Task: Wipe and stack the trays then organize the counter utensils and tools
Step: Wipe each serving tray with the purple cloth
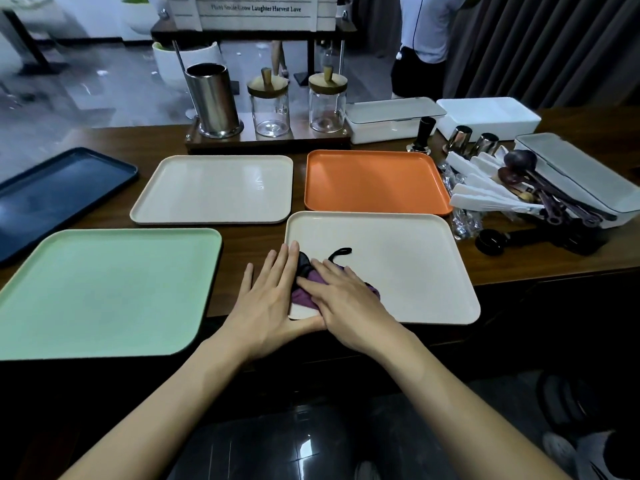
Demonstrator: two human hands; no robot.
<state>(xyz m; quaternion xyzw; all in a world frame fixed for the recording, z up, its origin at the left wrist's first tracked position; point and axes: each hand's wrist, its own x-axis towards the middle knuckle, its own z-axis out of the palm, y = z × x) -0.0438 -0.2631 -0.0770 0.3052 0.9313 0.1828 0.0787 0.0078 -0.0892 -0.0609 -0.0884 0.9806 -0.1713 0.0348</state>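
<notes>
Fingers (280,266) of our left hand (266,303) and right hand (348,304) lie flat and straight, pressing the purple cloth (300,291) on the near cream tray (408,271) at its 7 o'clock corner; we judge wiping is in hand, with a sweep toward 1 o'clock needed next.

Wood counter (252,237) with navy tray (59,192), green tray (104,292), orange tray (374,181), far cream tray (214,188), near cream tray (408,271), utensil pile (512,192)

Prob. a café counter (256,237) w/ serving trays (374,181), glass jars (270,112), scoops (519,161).
</notes>
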